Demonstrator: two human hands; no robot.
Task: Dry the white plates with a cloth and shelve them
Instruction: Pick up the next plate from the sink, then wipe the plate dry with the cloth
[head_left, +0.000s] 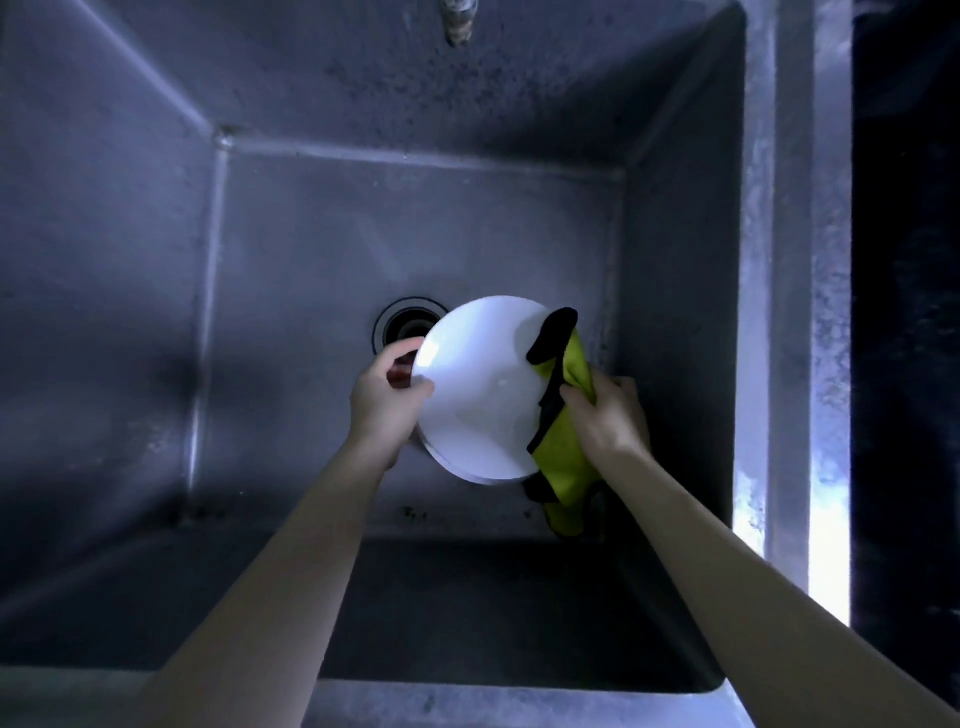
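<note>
Over the steel sink (156, 260), near its drain (400, 327), I am holding the white plate (478, 395) aloft, probably so drips stay inside; my left hand (382, 405) is pinching its left rim while my right hand (608, 415) is clutching the yellow-green cloth (563, 457) against the right rim. Round, with no long axis, its face is tilting toward me

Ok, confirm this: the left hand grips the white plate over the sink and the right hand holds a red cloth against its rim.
Not red: the head view shows a yellow-green cloth with black trim. Left hand grips the white plate over the sink; right hand holds the cloth against its rim.
</note>
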